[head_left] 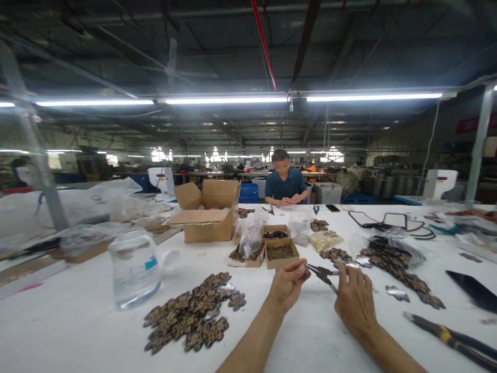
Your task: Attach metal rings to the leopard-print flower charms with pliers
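Note:
My right hand [354, 299] is closed around the handles of a pair of long-nosed pliers [323, 274], whose jaws point left. My left hand [288, 285] pinches something at the tips of the pliers, too small to make out. Just beyond the left hand stands a small cardboard box of brass-coloured metal bits [281, 253]. To the left of my forearms lies a pile of brown patterned flower-shaped pieces [190, 311] with dark edges. A single silvery-faced piece [397, 293] lies to the right of my right hand.
A water jug [134, 272] stands at left, behind it an open carton [209, 223]. Yellow-black pliers [454, 336] and a dark flat device [474, 290] lie at right. More patterned pieces [399, 267] sit beyond. A co-worker [286, 184] sits across the table.

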The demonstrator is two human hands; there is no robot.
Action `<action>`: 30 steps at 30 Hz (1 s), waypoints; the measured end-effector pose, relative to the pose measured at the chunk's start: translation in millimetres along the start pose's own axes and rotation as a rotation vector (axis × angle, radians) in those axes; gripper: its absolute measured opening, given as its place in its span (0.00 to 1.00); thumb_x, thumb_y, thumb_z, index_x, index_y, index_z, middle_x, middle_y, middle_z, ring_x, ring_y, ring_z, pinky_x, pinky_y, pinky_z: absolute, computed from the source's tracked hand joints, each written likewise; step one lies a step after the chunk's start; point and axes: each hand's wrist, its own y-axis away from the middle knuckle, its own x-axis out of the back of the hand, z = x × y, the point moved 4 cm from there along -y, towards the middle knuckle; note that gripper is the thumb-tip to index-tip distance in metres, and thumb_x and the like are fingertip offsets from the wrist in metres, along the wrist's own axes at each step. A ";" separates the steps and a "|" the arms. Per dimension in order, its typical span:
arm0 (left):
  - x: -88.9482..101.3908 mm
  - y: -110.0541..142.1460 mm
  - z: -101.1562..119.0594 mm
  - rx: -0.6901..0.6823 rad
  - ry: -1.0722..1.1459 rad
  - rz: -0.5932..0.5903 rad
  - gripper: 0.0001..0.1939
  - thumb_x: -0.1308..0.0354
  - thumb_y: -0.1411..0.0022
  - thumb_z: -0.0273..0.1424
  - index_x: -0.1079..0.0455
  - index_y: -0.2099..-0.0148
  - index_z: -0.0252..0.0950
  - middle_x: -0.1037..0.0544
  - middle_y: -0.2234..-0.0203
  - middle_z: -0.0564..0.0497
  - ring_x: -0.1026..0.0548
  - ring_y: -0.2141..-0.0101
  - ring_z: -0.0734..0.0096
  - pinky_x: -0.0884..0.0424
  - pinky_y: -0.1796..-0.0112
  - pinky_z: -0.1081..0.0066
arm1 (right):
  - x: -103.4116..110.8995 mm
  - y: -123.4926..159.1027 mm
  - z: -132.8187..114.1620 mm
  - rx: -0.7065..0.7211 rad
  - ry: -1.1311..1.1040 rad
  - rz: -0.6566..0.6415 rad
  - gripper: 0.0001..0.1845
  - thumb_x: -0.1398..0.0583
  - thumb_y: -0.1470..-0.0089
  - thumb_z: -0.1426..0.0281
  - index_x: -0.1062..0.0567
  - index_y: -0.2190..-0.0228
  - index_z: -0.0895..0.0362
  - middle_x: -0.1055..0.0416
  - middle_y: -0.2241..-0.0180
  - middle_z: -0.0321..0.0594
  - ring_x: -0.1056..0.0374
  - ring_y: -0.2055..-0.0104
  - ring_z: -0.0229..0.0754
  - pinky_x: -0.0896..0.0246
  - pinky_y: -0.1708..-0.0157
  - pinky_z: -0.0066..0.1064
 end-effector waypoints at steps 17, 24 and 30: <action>-49.4 21.0 13.3 -0.086 -0.179 -0.130 0.16 0.25 0.58 0.27 0.19 0.63 0.33 0.21 0.65 0.46 0.25 0.63 0.68 0.31 0.56 0.68 | -13.6 9.0 7.1 0.024 -0.275 0.094 0.40 0.44 0.58 0.81 0.42 0.41 0.61 0.39 0.48 0.58 0.43 0.45 0.64 0.46 0.47 0.59; -67.3 28.8 16.5 -0.108 -0.207 -0.244 0.15 0.27 0.55 0.27 0.19 0.61 0.35 0.23 0.64 0.46 0.26 0.62 0.68 0.31 0.55 0.69 | -12.7 9.7 5.2 0.057 -0.428 0.112 0.43 0.45 0.61 0.82 0.43 0.40 0.60 0.40 0.46 0.56 0.44 0.43 0.63 0.45 0.45 0.61; -83.9 36.2 20.7 -0.137 -0.248 -0.345 0.14 0.29 0.51 0.29 0.19 0.59 0.35 0.23 0.66 0.46 0.26 0.62 0.66 0.31 0.56 0.66 | -10.2 10.4 4.4 0.076 -0.606 0.099 0.43 0.46 0.59 0.82 0.43 0.39 0.58 0.40 0.45 0.54 0.43 0.43 0.60 0.45 0.44 0.61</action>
